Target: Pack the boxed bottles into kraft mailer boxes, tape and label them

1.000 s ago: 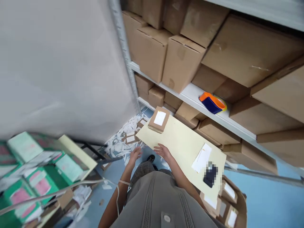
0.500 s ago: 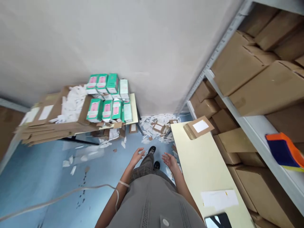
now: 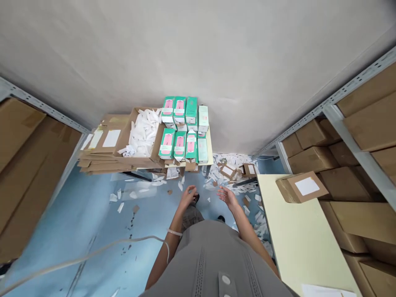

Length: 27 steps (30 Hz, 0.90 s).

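My left hand [image 3: 187, 199] hangs in front of my body over the floor, fingers loosely bent and nothing in it. Level with it, my right hand [image 3: 227, 196] is held out with its fingers apart, also bare. Ahead of them, green and white boxes [image 3: 180, 145] with pink panels stand in stacked rows on a pale table [image 3: 210, 148]. Beside these boxes is an open carton [image 3: 157, 142] full of white paper scraps [image 3: 144, 130]. Neither hand touches anything. A pale cord [image 3: 136, 239] runs to a band on my left wrist.
Flattened cardboard [image 3: 107, 156] is piled left of the carton. A second table [image 3: 291, 231] on the right bears a taped cardboard box [image 3: 301, 187] and a paper sheet [image 3: 324, 291]. Shelves of cartons [image 3: 359, 214] line the right side. Paper scraps [image 3: 238, 160] litter the floor.
The view has swung left, so the green boxes now appear nearer the middle and the left shelf shows more. My hands stay apart and hold nothing.
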Each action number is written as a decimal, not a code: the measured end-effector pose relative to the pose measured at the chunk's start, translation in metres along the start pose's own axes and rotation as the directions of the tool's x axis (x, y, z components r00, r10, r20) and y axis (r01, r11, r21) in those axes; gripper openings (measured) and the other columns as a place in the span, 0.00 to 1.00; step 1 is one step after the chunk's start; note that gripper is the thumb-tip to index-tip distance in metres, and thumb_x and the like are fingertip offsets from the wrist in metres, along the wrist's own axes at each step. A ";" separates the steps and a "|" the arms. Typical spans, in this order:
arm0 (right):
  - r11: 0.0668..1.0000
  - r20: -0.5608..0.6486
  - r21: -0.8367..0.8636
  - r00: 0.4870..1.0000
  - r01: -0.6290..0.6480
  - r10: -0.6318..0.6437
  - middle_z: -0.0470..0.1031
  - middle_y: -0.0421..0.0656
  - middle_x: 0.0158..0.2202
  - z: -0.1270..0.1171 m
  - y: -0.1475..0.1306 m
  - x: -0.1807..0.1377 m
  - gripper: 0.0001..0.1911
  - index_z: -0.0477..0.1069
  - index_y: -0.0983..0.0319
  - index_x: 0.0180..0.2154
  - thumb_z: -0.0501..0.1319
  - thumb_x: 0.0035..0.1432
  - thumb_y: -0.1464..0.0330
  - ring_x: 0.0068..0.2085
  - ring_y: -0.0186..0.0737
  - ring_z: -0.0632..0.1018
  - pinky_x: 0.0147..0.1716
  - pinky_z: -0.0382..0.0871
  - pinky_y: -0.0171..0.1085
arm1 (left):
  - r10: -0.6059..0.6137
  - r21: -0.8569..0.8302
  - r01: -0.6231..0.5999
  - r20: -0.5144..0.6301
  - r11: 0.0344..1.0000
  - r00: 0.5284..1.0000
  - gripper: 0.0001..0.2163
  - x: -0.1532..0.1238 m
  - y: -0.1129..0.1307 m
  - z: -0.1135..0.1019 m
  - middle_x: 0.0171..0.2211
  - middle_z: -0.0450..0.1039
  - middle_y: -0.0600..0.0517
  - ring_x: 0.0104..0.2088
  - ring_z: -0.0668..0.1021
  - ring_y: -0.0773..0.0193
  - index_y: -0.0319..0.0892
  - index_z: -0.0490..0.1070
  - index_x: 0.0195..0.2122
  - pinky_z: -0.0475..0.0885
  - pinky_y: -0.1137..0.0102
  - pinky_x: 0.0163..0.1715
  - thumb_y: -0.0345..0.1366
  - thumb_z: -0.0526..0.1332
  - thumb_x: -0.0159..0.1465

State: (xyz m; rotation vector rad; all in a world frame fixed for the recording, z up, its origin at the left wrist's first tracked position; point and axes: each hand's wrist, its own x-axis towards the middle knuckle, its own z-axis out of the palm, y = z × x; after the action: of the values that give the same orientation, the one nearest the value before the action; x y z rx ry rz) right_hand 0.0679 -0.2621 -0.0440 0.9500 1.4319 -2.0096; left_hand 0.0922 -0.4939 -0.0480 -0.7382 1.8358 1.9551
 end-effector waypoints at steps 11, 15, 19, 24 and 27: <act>0.637 -0.063 -0.724 0.894 0.265 -0.444 0.66 0.51 0.57 0.198 -0.065 0.099 0.31 0.62 0.62 0.57 0.62 0.53 0.59 0.55 0.48 0.72 0.48 0.68 0.40 | -0.232 0.038 0.232 -0.008 0.972 0.973 0.25 0.072 0.014 -0.100 0.49 0.75 0.41 0.40 0.82 0.54 0.40 0.73 0.42 0.73 0.67 0.37 0.55 0.68 0.51; 0.293 0.060 -0.926 0.859 0.238 -0.508 0.58 0.55 0.62 0.238 -0.078 0.117 0.42 0.47 0.62 0.66 0.61 0.56 0.59 0.60 0.55 0.68 0.53 0.64 0.45 | -0.247 0.095 0.241 0.056 0.966 0.967 0.24 0.086 0.016 -0.108 0.47 0.76 0.41 0.39 0.82 0.54 0.40 0.74 0.42 0.72 0.66 0.37 0.53 0.67 0.52; 0.245 0.022 -0.957 0.883 0.153 -0.468 0.58 0.56 0.60 0.258 -0.083 0.127 0.48 0.37 0.62 0.68 0.61 0.55 0.60 0.57 0.56 0.70 0.51 0.65 0.46 | -0.215 0.133 0.201 0.098 0.970 0.972 0.23 0.103 0.022 -0.105 0.47 0.76 0.41 0.38 0.82 0.55 0.40 0.73 0.42 0.72 0.67 0.36 0.52 0.66 0.53; 0.310 -0.053 -0.946 0.897 0.095 -0.438 0.58 0.56 0.60 0.263 -0.082 0.133 0.54 0.34 0.59 0.69 0.65 0.50 0.59 0.57 0.57 0.71 0.48 0.68 0.46 | -0.206 0.158 0.185 0.125 0.970 0.971 0.21 0.120 0.027 -0.100 0.46 0.77 0.42 0.37 0.81 0.56 0.39 0.72 0.41 0.73 0.67 0.36 0.51 0.65 0.54; 0.329 -0.089 -0.943 0.908 0.055 -0.408 0.58 0.56 0.61 0.265 -0.083 0.137 0.58 0.34 0.56 0.69 0.68 0.46 0.61 0.56 0.57 0.71 0.47 0.68 0.46 | -0.216 0.183 0.190 0.135 0.965 0.967 0.22 0.123 0.028 -0.100 0.46 0.76 0.41 0.36 0.81 0.56 0.39 0.72 0.41 0.73 0.66 0.35 0.51 0.66 0.54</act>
State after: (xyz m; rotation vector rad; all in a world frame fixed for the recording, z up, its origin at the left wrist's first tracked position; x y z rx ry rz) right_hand -0.1474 -0.4852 -0.0443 0.5033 2.5740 -0.7688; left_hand -0.0096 -0.6067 -0.1000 -0.6735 1.7336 1.6558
